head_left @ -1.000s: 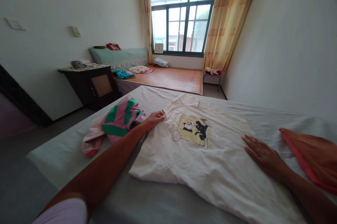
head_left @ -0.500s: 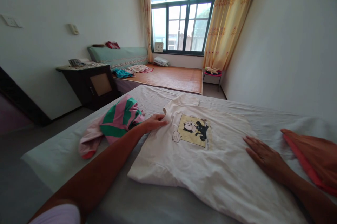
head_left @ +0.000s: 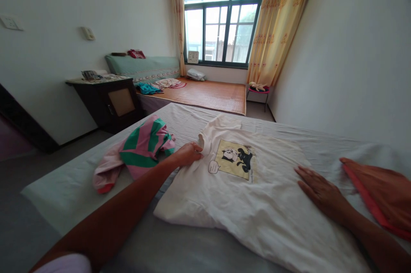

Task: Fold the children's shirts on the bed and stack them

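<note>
While the right hand (head_left: 316,187) lies flat and open on the white cartoon T-shirt (head_left: 253,196), the left hand (head_left: 189,154) pinches its sleeve beside a pink-and-green striped garment (head_left: 141,151).

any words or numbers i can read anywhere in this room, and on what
None can be read.
White t-shirt: the speech bubble beside the cartoon cat print is too small to read.
Clock on the windowsill: its dial is too blurred for numerals.
Wall switch plate: no marking to be made out.
</note>
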The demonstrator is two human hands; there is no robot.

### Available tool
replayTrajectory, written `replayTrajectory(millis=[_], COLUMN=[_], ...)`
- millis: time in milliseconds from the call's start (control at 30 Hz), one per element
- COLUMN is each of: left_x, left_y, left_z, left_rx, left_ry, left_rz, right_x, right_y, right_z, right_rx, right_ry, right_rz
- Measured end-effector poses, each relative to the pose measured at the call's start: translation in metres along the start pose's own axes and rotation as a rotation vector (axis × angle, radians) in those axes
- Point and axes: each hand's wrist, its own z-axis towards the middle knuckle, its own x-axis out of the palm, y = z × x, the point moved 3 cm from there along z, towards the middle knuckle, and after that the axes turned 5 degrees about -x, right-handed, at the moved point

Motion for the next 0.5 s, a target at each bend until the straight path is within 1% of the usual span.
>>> replayTrajectory(millis=[133, 200, 233, 267, 333, 433, 500], left_x=[-0.01, -0.01, -0.009, -0.007, -0.003, 0.0, -0.002], left_y=[0.015, 0.017, 0.017, 0.016, 0.015, 0.016, 0.024], left_z=[-0.005, -0.006, -0.005, -0.004, 0.001, 0.009, 0.012], left_rx=[-0.211, -0.27, -0.294, -0.312, -0.324, -0.294, -0.283], left_ry=[0.224, 0.304, 0.32, 0.317, 0.254, 0.091, 0.006], left_rz=[-0.566, -0.75, -0.802, -0.837, -0.856, -0.752, -0.651], right_x=[-0.002, -0.003, -0.003, -0.003, -0.004, -0.004, -0.004], right_y=[0.002, 0.003, 0.003, 0.004, 0.003, 0.003, 0.003], right_z=[0.001, 0.001, 0.001, 0.001, 0.001, 0.001, 0.001], right_rx=[0.03, 0.042, 0.048, 0.053, 0.059, 0.06, 0.063], right_ry=[0.003, 0.01, 0.013, 0.016, 0.02, 0.033, 0.042], right_rz=[-0.002, -0.005, -0.005, -0.006, -0.005, -0.003, 0.001])
